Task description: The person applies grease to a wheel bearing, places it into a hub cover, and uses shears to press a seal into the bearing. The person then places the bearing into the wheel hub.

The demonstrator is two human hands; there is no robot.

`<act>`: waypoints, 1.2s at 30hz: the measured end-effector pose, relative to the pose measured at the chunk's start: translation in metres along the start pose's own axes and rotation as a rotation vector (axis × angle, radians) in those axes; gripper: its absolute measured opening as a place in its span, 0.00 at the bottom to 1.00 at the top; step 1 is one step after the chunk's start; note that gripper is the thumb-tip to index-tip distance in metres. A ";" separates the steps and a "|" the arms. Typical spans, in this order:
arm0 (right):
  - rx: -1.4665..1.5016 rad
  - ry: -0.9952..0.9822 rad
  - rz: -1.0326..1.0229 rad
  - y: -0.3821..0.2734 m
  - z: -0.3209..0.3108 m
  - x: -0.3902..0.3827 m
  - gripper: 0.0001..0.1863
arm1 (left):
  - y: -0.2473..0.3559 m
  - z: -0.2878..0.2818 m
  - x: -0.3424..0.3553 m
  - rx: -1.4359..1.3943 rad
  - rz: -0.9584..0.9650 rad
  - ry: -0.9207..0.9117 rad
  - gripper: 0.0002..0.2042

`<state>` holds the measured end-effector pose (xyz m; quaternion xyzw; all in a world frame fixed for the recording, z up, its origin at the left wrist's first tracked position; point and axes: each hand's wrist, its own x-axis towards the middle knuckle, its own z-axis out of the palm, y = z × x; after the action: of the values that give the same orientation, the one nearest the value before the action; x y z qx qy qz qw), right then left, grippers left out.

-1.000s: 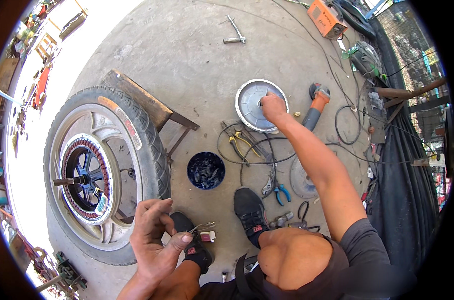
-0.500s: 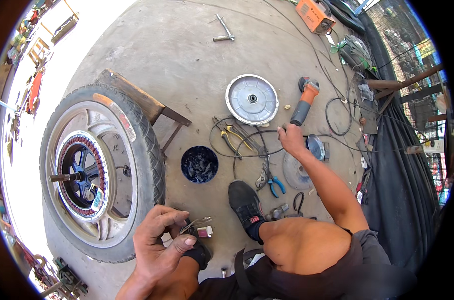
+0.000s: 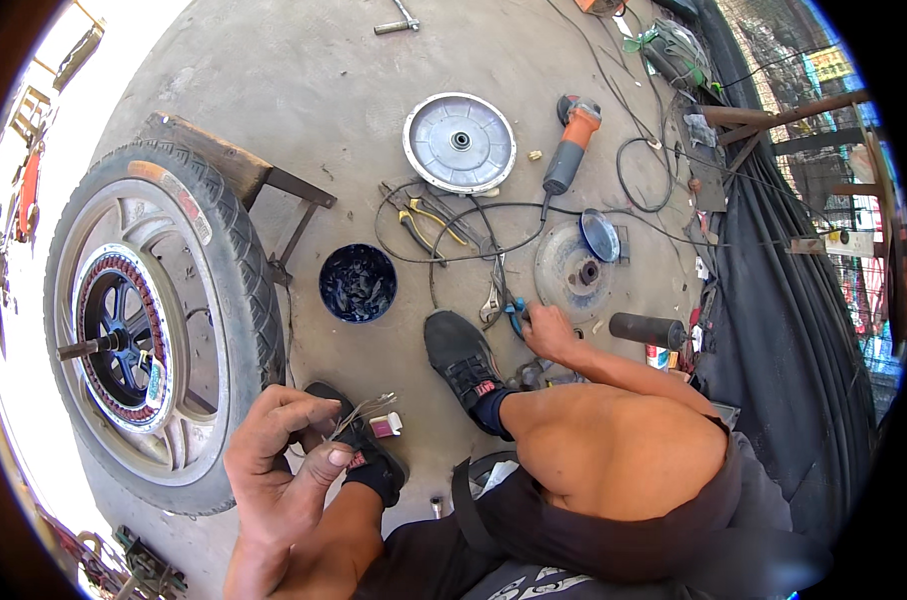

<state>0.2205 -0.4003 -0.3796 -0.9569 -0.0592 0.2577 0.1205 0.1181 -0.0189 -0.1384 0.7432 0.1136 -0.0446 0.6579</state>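
Observation:
My left hand (image 3: 286, 462) is raised at the lower left, thumb and fingers pinched on a small bunch of thin, pale wires (image 3: 366, 408). Beneath those wires, a small pink-and-white box (image 3: 385, 425) rests on the floor by my shoe. My right hand (image 3: 548, 332) reaches down near the middle, its fingers closed at the blue handles of a pair of pliers (image 3: 517, 314). An adjustable wrench (image 3: 491, 303) lies just left of these pliers. Yellow-handled pliers (image 3: 424, 228) are farther off, among looped black cable.
On the left, a wheel with a tyre (image 3: 239, 300) and exposed motor windings leans by a wooden stool (image 3: 214, 160). Around the middle are a dark blue bowl (image 3: 358, 283), a round metal cover (image 3: 461, 143), an angle grinder (image 3: 574, 145) and a metal disc (image 3: 564, 265). Black sheeting (image 3: 764, 300) hangs right.
My right hand has come nearer, from beside the grinder's cable to the blue-handled pliers. My left hand still pinches the wires. The whole view has shifted, so floor things appear higher and farther left.

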 end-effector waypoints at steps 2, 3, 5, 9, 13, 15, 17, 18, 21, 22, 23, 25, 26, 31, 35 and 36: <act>-0.019 -0.053 -0.032 0.011 0.007 0.000 0.11 | -0.003 0.000 -0.001 0.005 0.022 -0.003 0.18; -0.027 -0.080 -0.044 0.018 0.010 -0.001 0.12 | -0.003 0.000 -0.001 0.009 0.029 -0.005 0.18; -0.022 -0.102 -0.003 0.023 0.010 -0.001 0.14 | -0.004 0.001 -0.002 0.011 0.032 -0.001 0.17; -0.055 -0.175 0.072 0.024 0.005 -0.005 0.17 | -0.003 0.004 -0.002 0.019 0.036 0.020 0.17; -0.169 -0.490 -0.012 0.043 -0.004 -0.052 0.18 | -0.004 0.005 -0.002 0.027 0.015 0.028 0.18; -0.146 -0.720 -0.039 0.035 -0.029 -0.078 0.18 | -0.006 0.002 -0.004 0.026 0.027 0.000 0.17; -0.054 -0.855 -0.027 0.008 -0.065 -0.103 0.18 | -0.003 0.005 -0.003 0.034 0.007 -0.010 0.17; -0.005 -0.899 -0.016 -0.010 -0.088 -0.117 0.18 | -0.001 0.006 -0.002 0.042 0.007 -0.016 0.17; 0.125 -0.933 0.040 -0.058 -0.145 -0.148 0.17 | 0.001 0.006 0.002 0.037 0.012 -0.038 0.16; 0.157 -0.934 0.048 -0.067 -0.155 -0.152 0.17 | 0.001 0.007 0.001 0.038 0.010 -0.039 0.16; 0.175 -0.940 0.061 -0.072 -0.163 -0.156 0.17 | -0.001 0.008 0.001 0.040 0.025 -0.019 0.16; 0.217 -0.938 0.080 -0.079 -0.171 -0.158 0.16 | -0.003 0.010 0.001 0.045 0.052 0.024 0.15; 0.235 -0.937 0.100 -0.081 -0.174 -0.162 0.16 | -0.002 0.010 0.001 0.044 0.035 -0.002 0.16; 0.289 -0.917 0.163 -0.084 -0.177 -0.166 0.15 | -0.002 0.007 0.001 0.040 0.002 -0.048 0.16; 0.296 -0.949 0.209 -0.076 -0.171 -0.167 0.14 | -0.001 0.006 0.000 0.019 -0.020 -0.025 0.16; 0.294 -0.961 0.220 -0.070 -0.167 -0.166 0.14 | 0.000 0.006 0.000 0.022 -0.022 -0.019 0.17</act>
<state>0.1583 -0.3949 -0.1419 -0.7039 0.0302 0.6850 0.1852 0.1188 -0.0247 -0.1395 0.7486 0.1151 -0.0602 0.6502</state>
